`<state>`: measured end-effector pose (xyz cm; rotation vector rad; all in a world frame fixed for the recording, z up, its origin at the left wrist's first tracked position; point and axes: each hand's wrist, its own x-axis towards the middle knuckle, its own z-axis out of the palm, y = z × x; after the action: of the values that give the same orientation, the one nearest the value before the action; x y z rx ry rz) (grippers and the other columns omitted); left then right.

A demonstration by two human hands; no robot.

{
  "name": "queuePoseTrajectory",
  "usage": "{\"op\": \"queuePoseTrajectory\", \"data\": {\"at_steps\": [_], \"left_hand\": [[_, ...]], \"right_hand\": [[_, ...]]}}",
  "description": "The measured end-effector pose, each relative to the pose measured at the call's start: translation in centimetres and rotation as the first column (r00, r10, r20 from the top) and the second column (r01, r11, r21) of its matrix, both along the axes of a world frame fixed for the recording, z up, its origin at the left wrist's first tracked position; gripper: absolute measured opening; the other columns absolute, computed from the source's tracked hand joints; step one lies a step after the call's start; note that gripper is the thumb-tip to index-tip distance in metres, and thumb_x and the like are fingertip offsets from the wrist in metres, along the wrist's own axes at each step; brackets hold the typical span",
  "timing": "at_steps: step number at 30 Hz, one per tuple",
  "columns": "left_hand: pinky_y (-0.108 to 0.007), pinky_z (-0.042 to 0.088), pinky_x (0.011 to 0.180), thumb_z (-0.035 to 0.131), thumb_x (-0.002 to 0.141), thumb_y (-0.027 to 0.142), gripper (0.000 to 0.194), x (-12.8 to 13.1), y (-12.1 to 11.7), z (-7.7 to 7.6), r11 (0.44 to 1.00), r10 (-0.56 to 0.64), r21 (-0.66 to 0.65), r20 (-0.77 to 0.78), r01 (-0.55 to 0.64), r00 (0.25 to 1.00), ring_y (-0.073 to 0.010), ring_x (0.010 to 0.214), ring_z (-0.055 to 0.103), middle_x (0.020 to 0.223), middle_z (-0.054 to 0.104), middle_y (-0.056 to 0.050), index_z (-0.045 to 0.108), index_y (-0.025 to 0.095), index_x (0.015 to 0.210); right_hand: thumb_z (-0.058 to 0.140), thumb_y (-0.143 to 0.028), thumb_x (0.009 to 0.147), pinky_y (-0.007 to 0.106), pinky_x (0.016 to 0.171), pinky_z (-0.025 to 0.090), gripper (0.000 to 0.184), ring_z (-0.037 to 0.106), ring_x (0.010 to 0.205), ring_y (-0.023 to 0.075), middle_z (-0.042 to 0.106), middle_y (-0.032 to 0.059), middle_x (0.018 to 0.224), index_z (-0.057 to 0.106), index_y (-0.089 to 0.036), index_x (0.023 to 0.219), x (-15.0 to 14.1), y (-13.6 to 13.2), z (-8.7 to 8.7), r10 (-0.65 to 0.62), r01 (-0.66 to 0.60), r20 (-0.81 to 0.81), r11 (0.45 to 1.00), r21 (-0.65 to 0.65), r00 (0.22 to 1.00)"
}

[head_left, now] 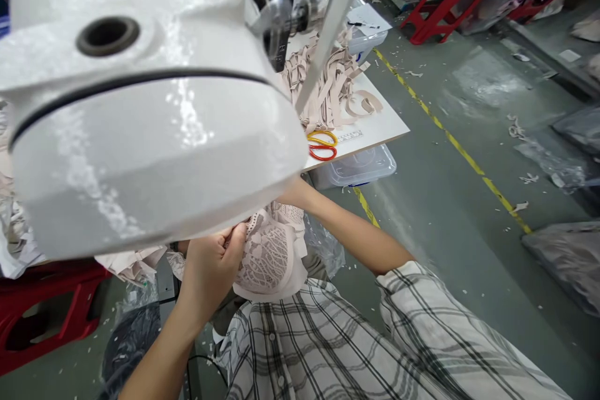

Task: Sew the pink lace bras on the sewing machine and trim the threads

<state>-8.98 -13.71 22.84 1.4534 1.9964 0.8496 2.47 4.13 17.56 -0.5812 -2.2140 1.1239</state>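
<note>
A pale pink lace bra (265, 256) hangs over my lap, below the front of a white sewing machine (159, 156). My left hand (218, 259) is closed on the bra's upper edge, thumb pressed against the fingers. Of my right hand (293, 192) only the part near the wrist shows, beside the bra's far side. Its fingers are hidden behind the machine head, so I cannot see what they hold. The needle area is also out of sight under the head.
Beige fabric strips (325, 84) are heaped on the white table (384, 128), beside scissors (322, 145) with yellow and red handles. A clear plastic bin (363, 165) stands below. Red stools (440, 3) and plastic bags (567, 256) are on the floor.
</note>
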Motion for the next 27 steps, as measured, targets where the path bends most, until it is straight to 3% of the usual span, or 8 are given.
{"op": "queuePoseTrajectory", "data": {"at_steps": [11, 16, 21, 27], "left_hand": [[-0.024, 0.042, 0.043, 0.051, 0.097, 0.036, 0.035, 0.4, -0.7, 0.1, 0.999, -0.014, -0.046, -0.048, 0.011, 0.999, -0.0147, 0.046, 0.06, 0.059, 0.069, 0.001, 0.072, 0.02, 0.119], [-0.022, 0.048, 0.05, 0.052, 0.096, 0.034, 0.03, 0.5, -0.9, 0.0, 1.0, -0.007, 0.001, -0.077, 0.007, 0.997, -0.0153, 0.056, 0.067, 0.075, 0.077, -0.002, 0.074, 0.02, 0.111], [-0.023, 0.056, 0.064, 0.052, 0.096, 0.033, 0.029, 0.4, -1.3, -0.4, 1.0, 0.011, 0.018, -0.121, -0.009, 0.993, -0.0183, 0.08, 0.074, 0.096, 0.079, -0.003, 0.074, 0.022, 0.11], [-0.024, 0.057, 0.073, 0.052, 0.095, 0.032, 0.027, 0.3, -1.8, -0.7, 0.999, 0.04, 0.024, -0.119, -0.037, 0.992, -0.0181, 0.083, 0.073, 0.098, 0.079, -0.003, 0.074, 0.022, 0.109]], "right_hand": [[0.063, -0.023, 0.084, 0.032, 0.079, 0.05, 0.004, 0.057, 0.086, 0.018, 0.061, 0.0032, 0.093, 0.062, -0.019, 0.084, 0.2, -0.3, -0.6, 0.001, -0.005, -0.1, 0.999, -0.032, 0.995], [0.061, -0.022, 0.085, 0.032, 0.076, 0.051, 0.003, 0.057, 0.083, 0.0179, 0.062, 0.0031, 0.094, 0.063, -0.019, 0.084, 0.1, -0.5, -0.5, -0.01, 0.008, -0.1, 1.0, -0.027, 0.995], [0.061, -0.022, 0.084, 0.033, 0.079, 0.051, 0.005, 0.06, 0.09, 0.019, 0.064, 0.0048, 0.101, 0.064, -0.019, 0.087, -0.1, -0.5, -1.0, -0.02, 0.017, -0.136, 1.0, -0.023, 0.99], [0.062, -0.022, 0.082, 0.033, 0.081, 0.05, 0.007, 0.061, 0.09, 0.0195, 0.066, 0.0061, 0.106, 0.066, -0.019, 0.086, -0.5, -0.6, -1.3, -0.035, 0.033, -0.138, 0.999, -0.019, 0.99]]}}
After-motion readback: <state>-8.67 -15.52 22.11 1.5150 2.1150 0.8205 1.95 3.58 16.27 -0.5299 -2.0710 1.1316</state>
